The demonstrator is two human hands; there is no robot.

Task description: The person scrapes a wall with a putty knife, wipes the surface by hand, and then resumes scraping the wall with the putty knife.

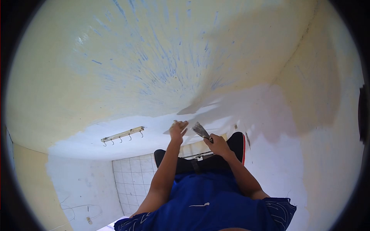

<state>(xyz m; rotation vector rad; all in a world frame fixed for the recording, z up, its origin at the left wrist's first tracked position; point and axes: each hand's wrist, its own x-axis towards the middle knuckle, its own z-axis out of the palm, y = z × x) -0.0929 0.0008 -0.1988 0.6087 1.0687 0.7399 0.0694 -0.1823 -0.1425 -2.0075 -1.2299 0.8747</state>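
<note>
My right hand [219, 146] is closed round the handle of a putty knife [200, 130]. Its broad blade points up and left toward the wall and is smeared with pale material. To the left of the blade is my left hand [177, 132], raised close to the wall with its fingers bent. What it holds, if anything, is not clear; a grey shape shows beside it, perhaps a shadow. In front of both hands rises the wall [154, 127], with a whitish coated band low down and yellowish paint with blue streaks above.
A hook rail [122, 134] is fixed on the wall to the left. White tiles [133, 175] lie below it. Thin wires [73, 208] hang at lower left. A crack [296, 46] runs along the upper right, and a dark object [362, 113] stands at the right edge.
</note>
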